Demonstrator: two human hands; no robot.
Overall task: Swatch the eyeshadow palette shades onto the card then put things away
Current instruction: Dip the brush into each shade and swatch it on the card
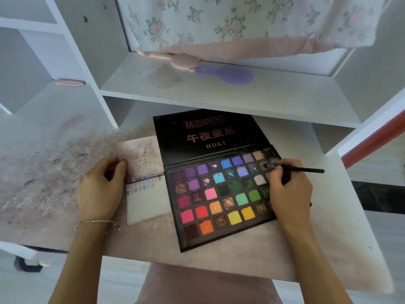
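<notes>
The right hand [289, 189] pinches a thin black brush [298, 169], its tip in a brownish pan near the top right corner of the open palette [219, 194] on the worktop [317, 238]. The left hand [100, 189] grips the card [146, 198], which seems to carry one row of swatches. Loading is under way; next, stroke onto the card. The lid reads "MIDNIGHT" and "HDKT".
</notes>
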